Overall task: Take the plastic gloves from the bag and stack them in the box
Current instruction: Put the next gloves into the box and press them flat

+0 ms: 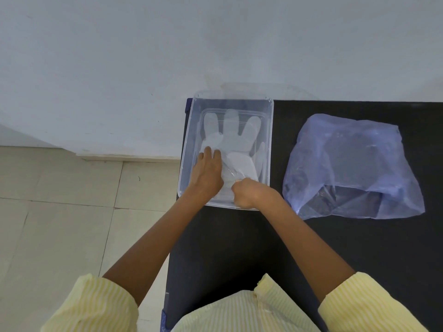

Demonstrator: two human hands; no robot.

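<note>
Plastic gloves (230, 137): lying flat on the floor of the clear plastic box (269, 140), finger shapes pointing away from me; I cannot tell how many layers there are.
Box: at the left edge of the black table (239, 236), near the wall.
My left hand (207, 174): fingers spread flat, palm down, pressing the glove near its left side.
My right hand (248, 194): curled closed at the near rim of the box, pinching what looks like the glove's cuff.
Bag (350, 168): bluish and translucent, to the right of the box and apart from it; its contents are hard to make out.
Step in hand: I judge I am smoothing a glove onto the stack.
Next move: let go of the cuff, lift both hands without dragging the thin film, then reach right to the bag's opening for another glove.
</note>
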